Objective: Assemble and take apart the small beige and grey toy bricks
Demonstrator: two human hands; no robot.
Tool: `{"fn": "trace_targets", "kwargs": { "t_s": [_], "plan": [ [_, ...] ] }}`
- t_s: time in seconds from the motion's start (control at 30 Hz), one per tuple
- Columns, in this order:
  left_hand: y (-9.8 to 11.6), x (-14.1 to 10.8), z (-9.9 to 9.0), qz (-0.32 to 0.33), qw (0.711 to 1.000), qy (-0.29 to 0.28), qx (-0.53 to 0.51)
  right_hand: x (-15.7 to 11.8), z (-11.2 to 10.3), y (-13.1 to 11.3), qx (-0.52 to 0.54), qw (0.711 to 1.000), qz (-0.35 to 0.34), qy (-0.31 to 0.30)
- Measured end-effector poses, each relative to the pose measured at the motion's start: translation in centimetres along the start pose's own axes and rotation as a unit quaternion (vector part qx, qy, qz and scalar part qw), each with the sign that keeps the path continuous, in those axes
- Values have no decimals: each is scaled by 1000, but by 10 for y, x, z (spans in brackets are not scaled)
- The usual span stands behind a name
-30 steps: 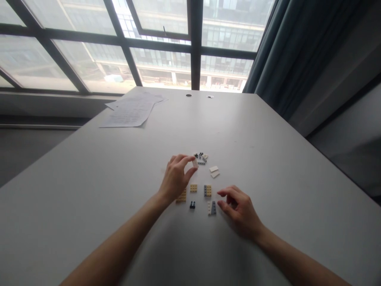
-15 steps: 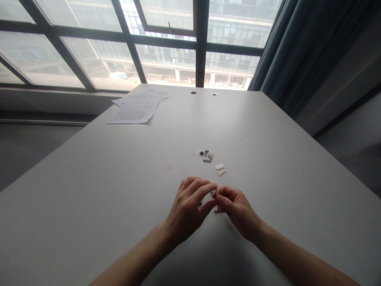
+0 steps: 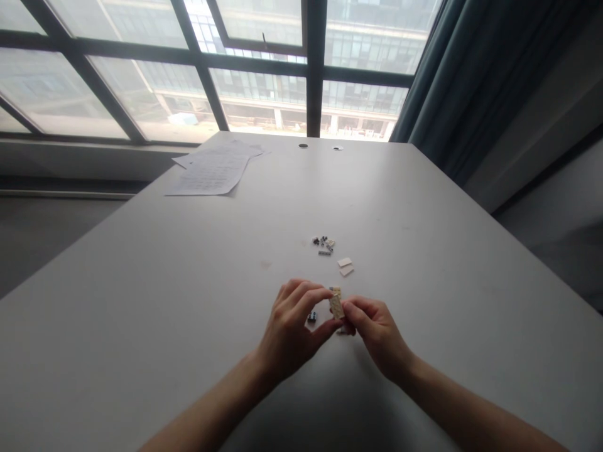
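Note:
A small beige block piece (image 3: 336, 305) is raised just over the table between my hands. My left hand (image 3: 298, 323) grips it from the left, index finger at its top and thumb at its bottom. My right hand (image 3: 374, 323) pinches its right edge with thumb and index finger. A small dark piece (image 3: 311, 317) lies on the table, framed by my left thumb and fingers. Part of another small piece (image 3: 342, 332) shows under my hands, mostly hidden. Beyond them lie two flat cream pieces (image 3: 345, 266).
Several small grey, black and cream pieces (image 3: 323, 245) lie in a loose group farther back on the white table (image 3: 179, 301). Printed paper sheets (image 3: 207, 174) rest at the back left. Two round holes are near the far edge, before the window.
The beige piece has turned so that its broad face now shows instead of its thin edge. The dark piece by my left hand is more visible. The whole view has shifted slightly.

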State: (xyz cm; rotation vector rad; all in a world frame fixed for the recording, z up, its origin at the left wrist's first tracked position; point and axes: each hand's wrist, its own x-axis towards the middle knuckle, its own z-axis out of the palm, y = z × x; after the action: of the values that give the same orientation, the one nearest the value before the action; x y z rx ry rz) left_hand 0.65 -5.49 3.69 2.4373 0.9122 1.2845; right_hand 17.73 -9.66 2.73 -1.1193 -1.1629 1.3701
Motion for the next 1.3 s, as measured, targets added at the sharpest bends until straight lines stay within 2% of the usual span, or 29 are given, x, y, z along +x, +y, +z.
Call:
{"fn": "trace_targets", "kwargs": {
  "t_s": [0.17,0.33,0.47,0.6,0.77,0.93,1.17,1.3],
  "plan": [
    [0,-1,1,11,1000,7,-23,1,1,1,-15,999,-7,-33],
    [1,-2,2,17,998,5,-65,3,0,-1,-38,998,-42,-21],
    [3,1,0,32,996,41,-68,1,-2,-2,-51,997,-52,-25],
    [1,-2,-3,65,995,69,-29,-2,-2,-3,-53,997,-55,-33],
    [-3,-11,-2,102,993,58,10,-3,0,-7,-114,990,-84,-10],
    [-3,-9,-3,105,994,38,19,-1,-4,-12,-209,968,-135,20],
    [-9,-1,-24,91,993,71,37,9,-26,-19,-267,950,-131,92],
    [-17,-12,-39,72,993,70,57,8,-28,-20,-309,939,-127,81]
  ]
}}
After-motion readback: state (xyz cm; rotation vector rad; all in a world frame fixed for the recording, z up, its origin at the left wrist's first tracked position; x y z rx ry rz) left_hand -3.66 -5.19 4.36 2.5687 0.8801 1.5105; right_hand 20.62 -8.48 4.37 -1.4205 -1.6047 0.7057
